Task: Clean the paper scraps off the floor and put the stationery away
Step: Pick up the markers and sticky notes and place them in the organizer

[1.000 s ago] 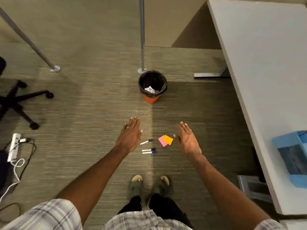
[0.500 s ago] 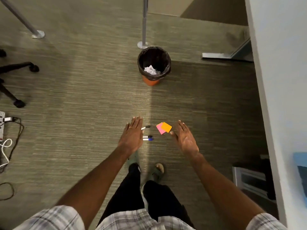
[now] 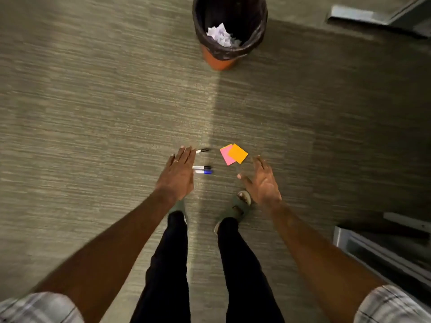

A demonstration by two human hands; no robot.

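Carpet (image 3: pixel 93 113), grey-green and ribbed, fills the head view, seen from above by a standing person with both bare arms stretched down and forward. The left hand (image 3: pixel 178 174) hangs palm down with fingers (image 3: pixel 186 153) straight and together, holding nothing; a ring shows on one finger. Just beside its fingertips lies a black-capped marker (image 3: pixel 202 150), and just to the right of the hand lie two more side by side, touching: a second black marker (image 3: pixel 202 167) and a blue marker (image 3: pixel 204 172). The right hand (image 3: pixel 262 183) is spread loosely with its thumb pointing left, also holding nothing. Near its fingertips, on the floor, an orange sticky note (image 3: pixel 238 153) overlaps a pink sticky note (image 3: pixel 225 156). Well beyond them stands an orange bin (image 3: pixel 218 60) lined with a black bag, with crumpled white paper (image 3: pixel 221 36) inside. Below the hands are dark trousers and two sandalled feet (image 3: pixel 238 206). A metal frame (image 3: pixel 373 250) sits at the lower right edge.
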